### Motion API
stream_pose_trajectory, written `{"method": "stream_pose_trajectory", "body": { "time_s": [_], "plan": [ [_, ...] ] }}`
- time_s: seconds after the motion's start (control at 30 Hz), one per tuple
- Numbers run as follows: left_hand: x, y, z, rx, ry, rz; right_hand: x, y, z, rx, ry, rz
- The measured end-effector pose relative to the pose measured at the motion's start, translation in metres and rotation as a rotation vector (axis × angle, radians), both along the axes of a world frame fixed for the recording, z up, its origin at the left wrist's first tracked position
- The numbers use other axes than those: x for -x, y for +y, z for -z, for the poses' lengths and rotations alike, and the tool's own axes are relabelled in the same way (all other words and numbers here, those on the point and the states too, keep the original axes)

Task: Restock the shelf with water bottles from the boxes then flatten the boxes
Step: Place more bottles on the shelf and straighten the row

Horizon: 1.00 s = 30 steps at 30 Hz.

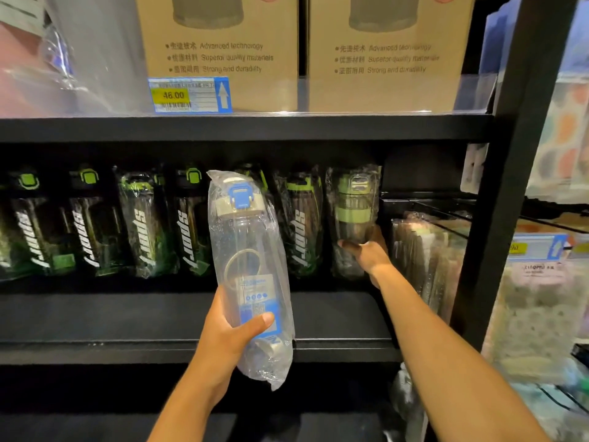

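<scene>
Left hand [231, 334] curled round wrapped blue-capped bottle [248, 250] before the shelf edge [127, 349]; right hand [366, 252] round end-of-row green-capped bottle [352, 205].

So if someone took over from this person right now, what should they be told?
Left hand grips a wrapped blue-lidded bottle by its lower part, in front of the shelf.
Right hand grips the wrapped green-lidded bottle at the row's right end.
Done: a row of dark sport bottles stands at the shelf's back.
Left: shelve the blue one; the boxes are out of view, so flattening probably remains.
</scene>
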<state>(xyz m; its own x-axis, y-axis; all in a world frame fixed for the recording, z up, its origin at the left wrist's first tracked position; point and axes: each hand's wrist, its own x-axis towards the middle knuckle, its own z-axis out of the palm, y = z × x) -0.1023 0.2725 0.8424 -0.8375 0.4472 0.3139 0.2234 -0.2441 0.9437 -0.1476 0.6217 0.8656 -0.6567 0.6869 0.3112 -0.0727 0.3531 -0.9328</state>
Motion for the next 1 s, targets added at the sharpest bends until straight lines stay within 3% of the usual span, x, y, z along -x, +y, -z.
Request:
{"method": "stream_pose_trajectory", "body": {
  "time_s": [0.5,0.8,1.0],
  "plan": [
    [0.003,0.000,-0.005,-0.022,-0.005,-0.006,0.005,0.011,0.001,-0.096,-0.037,0.024],
    [0.003,0.006,-0.009,-0.004,-0.006,0.004,-0.013,-0.006,-0.010,0.033,-0.042,-0.045],
    [0.011,0.017,-0.015,-0.015,-0.008,0.030,-0.071,-0.079,-0.017,-0.046,0.155,0.083]
  ]
}}
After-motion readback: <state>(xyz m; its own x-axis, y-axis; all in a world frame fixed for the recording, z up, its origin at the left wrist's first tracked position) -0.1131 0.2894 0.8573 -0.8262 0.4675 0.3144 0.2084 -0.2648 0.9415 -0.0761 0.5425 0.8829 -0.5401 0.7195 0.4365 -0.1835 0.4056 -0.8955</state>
